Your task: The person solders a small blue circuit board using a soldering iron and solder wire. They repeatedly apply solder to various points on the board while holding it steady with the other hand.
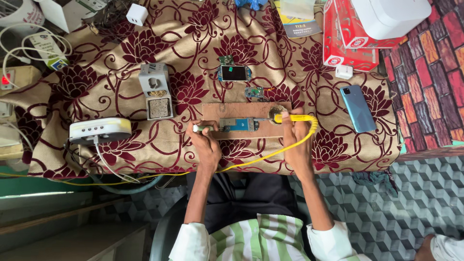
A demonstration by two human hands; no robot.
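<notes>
**A:** Head view shows your right hand (296,145) clenched round the yellow-handled soldering iron (295,117). The handle lies left to right, its tip pointing left, resting at the small round tin (277,112) on the wooden board (241,110). Its yellow cord (251,159) loops off the right end and runs back under your wrist, then away to your left along the near edge of the worktop (121,154).

**B:** And my other hand?

**A:** Your left hand (205,142) is closed on a slim green-ended tool (202,128), also lying left to right, and its working end reaches the left end of the circuit board (239,124). That board is long and thin, with its long axis across you, sitting on the wooden board between your two hands.

**B:** Which hand is nearer it?

**A:** The left one; its tool looks to be touching the circuit board, though I cannot be sure. The iron's tip stands just beside the board's right end, slightly farther from you.

**B:** Room around?

**A:** Beyond the wooden board lie a small screen module (234,73) and a loose chip board (254,92), both apart from it. To your right a blue phone (357,108) lies well apart. To your left stands a grey iron stand (156,91).
</notes>
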